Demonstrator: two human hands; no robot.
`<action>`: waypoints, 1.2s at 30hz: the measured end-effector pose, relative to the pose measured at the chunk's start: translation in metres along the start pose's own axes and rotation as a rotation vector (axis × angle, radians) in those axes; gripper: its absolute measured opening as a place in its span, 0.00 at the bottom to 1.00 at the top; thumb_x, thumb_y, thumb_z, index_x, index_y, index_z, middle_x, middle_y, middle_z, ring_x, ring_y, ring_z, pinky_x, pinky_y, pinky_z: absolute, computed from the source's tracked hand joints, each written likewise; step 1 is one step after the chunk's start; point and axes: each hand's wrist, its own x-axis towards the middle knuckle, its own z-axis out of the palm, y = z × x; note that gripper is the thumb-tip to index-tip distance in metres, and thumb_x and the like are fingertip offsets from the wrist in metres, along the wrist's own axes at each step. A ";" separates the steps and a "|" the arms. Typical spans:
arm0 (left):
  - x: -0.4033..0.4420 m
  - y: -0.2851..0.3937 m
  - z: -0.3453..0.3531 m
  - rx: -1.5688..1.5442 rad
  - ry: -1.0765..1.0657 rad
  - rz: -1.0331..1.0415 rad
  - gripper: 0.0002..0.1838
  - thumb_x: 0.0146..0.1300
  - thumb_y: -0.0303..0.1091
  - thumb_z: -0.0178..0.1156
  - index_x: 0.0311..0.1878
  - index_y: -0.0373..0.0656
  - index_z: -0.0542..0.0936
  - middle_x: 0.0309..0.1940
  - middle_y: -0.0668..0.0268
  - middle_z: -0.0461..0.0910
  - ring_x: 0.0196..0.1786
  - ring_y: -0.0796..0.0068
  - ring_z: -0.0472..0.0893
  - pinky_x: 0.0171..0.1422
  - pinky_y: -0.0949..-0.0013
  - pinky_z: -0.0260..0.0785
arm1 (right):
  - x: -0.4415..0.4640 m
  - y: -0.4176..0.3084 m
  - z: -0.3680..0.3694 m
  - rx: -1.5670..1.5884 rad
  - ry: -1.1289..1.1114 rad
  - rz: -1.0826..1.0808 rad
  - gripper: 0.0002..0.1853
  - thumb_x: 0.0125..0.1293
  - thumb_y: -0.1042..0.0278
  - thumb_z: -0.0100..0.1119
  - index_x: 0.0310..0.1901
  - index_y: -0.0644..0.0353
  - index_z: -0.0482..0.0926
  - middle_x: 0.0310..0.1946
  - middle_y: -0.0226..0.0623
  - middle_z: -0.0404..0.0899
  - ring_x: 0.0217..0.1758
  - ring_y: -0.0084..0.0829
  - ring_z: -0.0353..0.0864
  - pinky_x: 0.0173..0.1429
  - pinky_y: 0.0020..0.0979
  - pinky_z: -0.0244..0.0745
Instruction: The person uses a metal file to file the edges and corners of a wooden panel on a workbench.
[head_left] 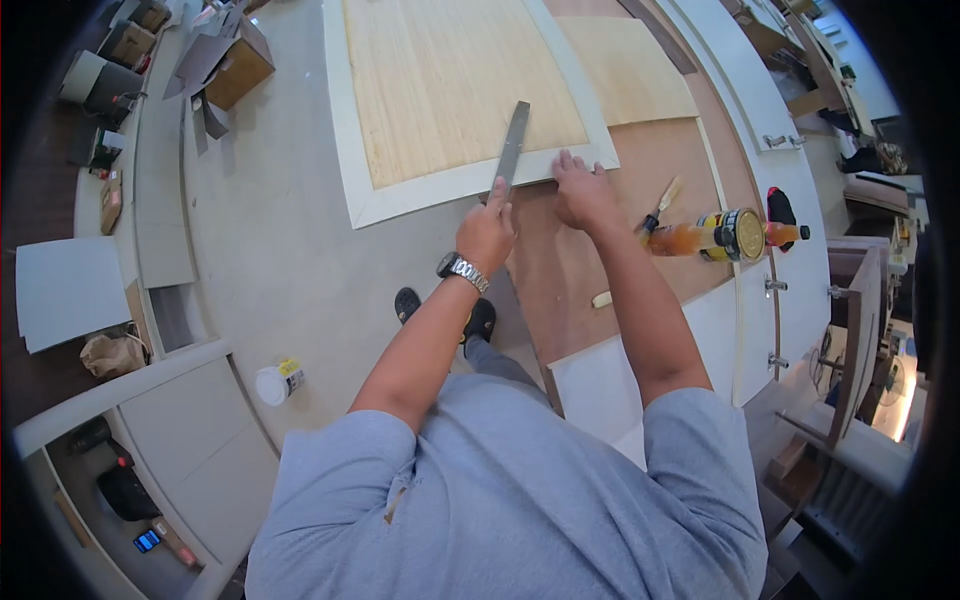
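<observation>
My left hand [486, 236], with a metal wristwatch, is closed round the near end of a flat metal file [514, 145]. The file lies across the near edge of a white-framed door panel [460, 90] with a pale wood centre, its far end over the wood. My right hand [583, 192] grips the same near edge close to the right corner, fingers on top of the white frame; its thumb is hidden. To the right of that hand, a brush [662, 203] with a dark handle lies near a tin [741, 235] and an orange-amber bottle [685, 239].
Beneath the panel is a brown board [560, 280], with another wood sheet [625, 75] at the right. A white door [800, 270] with metal hinges lies farther right. On the floor stand a white tub [278, 383] and, at upper left, a cardboard box [238, 65].
</observation>
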 end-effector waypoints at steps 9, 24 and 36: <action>-0.071 -0.039 -0.027 -0.059 0.011 -0.005 0.28 0.71 0.39 0.55 0.73 0.48 0.70 0.28 0.46 0.81 0.32 0.45 0.81 0.37 0.46 0.74 | 0.007 0.001 0.004 -0.021 -0.016 -0.001 0.37 0.63 0.68 0.51 0.76 0.60 0.59 0.81 0.41 0.51 0.83 0.41 0.53 0.83 0.52 0.48; -0.034 -0.021 -0.020 -0.019 -0.024 -0.052 0.27 0.72 0.38 0.54 0.74 0.48 0.69 0.28 0.47 0.80 0.32 0.45 0.81 0.37 0.47 0.73 | 0.012 0.002 0.005 -0.042 -0.012 -0.007 0.36 0.63 0.68 0.52 0.75 0.60 0.60 0.81 0.42 0.51 0.82 0.41 0.54 0.82 0.54 0.50; -0.056 -0.025 -0.028 -0.026 -0.043 -0.096 0.27 0.73 0.40 0.53 0.74 0.46 0.69 0.27 0.47 0.80 0.31 0.45 0.80 0.36 0.47 0.73 | 0.008 0.001 0.007 -0.042 -0.028 -0.003 0.37 0.63 0.68 0.51 0.76 0.59 0.58 0.81 0.40 0.50 0.82 0.41 0.54 0.82 0.54 0.50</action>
